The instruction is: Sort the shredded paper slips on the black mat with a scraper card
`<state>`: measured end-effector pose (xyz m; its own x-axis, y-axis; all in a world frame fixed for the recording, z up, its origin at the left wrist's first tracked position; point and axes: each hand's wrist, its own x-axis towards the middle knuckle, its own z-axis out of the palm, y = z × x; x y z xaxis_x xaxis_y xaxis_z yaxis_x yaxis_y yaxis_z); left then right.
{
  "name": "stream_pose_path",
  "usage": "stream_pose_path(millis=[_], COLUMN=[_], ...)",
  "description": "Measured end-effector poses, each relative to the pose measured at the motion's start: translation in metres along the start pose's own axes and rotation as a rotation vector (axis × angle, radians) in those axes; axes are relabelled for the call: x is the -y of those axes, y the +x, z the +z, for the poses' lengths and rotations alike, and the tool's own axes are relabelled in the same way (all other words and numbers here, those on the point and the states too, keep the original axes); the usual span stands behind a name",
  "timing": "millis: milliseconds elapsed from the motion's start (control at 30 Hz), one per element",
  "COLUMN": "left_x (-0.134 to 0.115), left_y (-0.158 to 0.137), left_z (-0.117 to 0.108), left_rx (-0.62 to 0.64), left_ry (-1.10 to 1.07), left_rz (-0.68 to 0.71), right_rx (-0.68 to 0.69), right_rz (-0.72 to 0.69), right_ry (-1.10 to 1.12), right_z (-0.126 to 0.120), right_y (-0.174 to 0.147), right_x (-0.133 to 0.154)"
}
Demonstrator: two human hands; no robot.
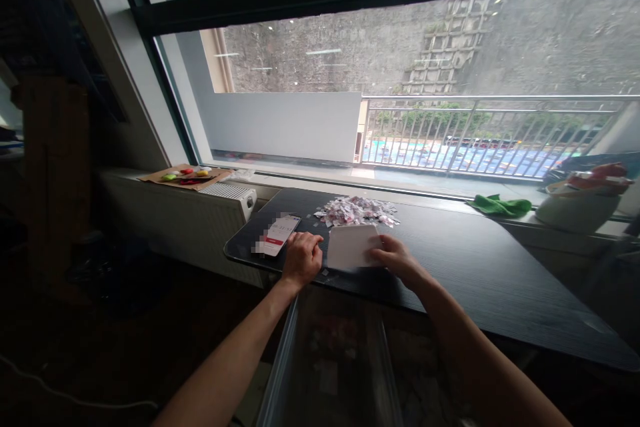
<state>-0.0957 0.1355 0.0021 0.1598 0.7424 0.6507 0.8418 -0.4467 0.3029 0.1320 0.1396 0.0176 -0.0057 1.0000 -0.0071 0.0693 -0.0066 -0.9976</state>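
Note:
My right hand [393, 255] grips the right side of a white, squarish flat piece [351, 246], slightly blurred. Whether it is a card, lid or shallow tray I cannot tell. My left hand [303, 257] is at the table's near edge, fingers curled in, and whatever they may hold is hidden. It lies between that white piece and a phone [280, 235] with a lit screen. Just beyond the white piece, a heap of small printed paper-like bits [356, 211] is spread on the black table [450, 247].
Below the table edge, in front of me, stands a clear-sided bin [333, 373] with dim contents. A green cloth [500, 205] and a pale bag [580, 203] rest by the window at right. A radiator [220, 220] stands left, with cardboard [175, 175] bearing colourful items above it.

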Motion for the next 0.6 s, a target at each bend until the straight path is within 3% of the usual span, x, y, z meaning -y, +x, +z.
stream_pose_path(millis=[200, 433, 600], left_x=[0.001, 0.001, 0.002], left_y=[0.000, 0.000, 0.000], left_z=[0.000, 0.001, 0.002], left_rx=[-0.011, -0.007, -0.007], left_ry=[0.003, 0.013, 0.010], left_rz=[0.005, 0.002, 0.004], right_rx=[-0.121, 0.055, 0.009], right_rz=[-0.037, 0.028, 0.028], right_ry=[-0.019, 0.006, 0.017], right_z=[-0.002, 0.005, 0.008], right_y=[0.001, -0.010, -0.010], right_x=[-0.002, 0.004, 0.007])
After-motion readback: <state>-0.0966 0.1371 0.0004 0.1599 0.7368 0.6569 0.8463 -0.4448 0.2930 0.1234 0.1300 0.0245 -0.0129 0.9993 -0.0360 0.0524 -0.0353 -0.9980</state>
